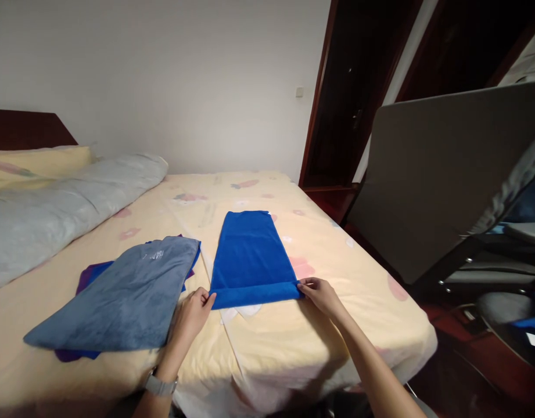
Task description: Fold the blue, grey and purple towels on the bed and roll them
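The blue cloth lay on the bed at your twelve o'clock. Your left hand and right hand pinched its seven and five o'clock corners, apparently mid-fold; the next move likely required even tension.

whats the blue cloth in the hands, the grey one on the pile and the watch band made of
Blue cloth: probably microfibre; matte, with a soft, rounded fold. Grey cloth: likely plush fabric, from its brushed, patchy shading. Watch band: pale grey; metal mesh or woven, too small to tell.
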Motion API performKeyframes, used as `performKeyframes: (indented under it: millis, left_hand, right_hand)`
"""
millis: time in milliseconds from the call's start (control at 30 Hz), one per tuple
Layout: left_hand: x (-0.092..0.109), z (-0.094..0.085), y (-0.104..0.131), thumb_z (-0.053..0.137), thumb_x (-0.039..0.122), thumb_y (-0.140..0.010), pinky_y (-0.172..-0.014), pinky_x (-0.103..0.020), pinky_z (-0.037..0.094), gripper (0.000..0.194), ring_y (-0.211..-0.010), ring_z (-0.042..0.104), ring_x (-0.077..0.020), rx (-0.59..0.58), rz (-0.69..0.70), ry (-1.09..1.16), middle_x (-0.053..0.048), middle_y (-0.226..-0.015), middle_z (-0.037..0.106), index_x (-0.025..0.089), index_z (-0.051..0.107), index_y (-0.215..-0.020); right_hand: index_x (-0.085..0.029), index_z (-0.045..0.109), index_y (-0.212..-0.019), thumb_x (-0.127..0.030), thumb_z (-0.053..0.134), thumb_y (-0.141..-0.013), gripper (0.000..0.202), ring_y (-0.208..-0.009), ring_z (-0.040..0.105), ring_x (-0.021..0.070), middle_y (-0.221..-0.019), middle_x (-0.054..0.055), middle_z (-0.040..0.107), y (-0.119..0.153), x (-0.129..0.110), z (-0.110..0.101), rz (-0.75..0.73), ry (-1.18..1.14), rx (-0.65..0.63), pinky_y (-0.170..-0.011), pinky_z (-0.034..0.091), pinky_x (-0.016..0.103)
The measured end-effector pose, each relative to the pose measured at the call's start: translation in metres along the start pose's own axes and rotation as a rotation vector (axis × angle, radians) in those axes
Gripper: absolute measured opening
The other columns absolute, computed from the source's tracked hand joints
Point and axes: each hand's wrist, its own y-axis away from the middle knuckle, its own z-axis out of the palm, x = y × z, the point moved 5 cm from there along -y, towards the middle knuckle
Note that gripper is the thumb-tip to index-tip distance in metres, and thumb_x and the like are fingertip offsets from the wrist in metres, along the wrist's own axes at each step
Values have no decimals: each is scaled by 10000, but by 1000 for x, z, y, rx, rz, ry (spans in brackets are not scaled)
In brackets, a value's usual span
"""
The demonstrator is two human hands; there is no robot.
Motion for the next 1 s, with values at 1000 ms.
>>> performKeyframes:
  millis: [1000]
  left_hand:
    - [0, 0, 14, 555, 431, -841, -547, -208, 375, 214, -523, 506, -117, 78, 53, 409, 88, -581, 457, 238, 512, -925]
  right_hand:
    - [-235, 550, -1009, -392, 521, -830, 240, -656, 606, 194, -722, -10, 621, 24, -14, -10, -192, 46, -6, -620, 430, 295]
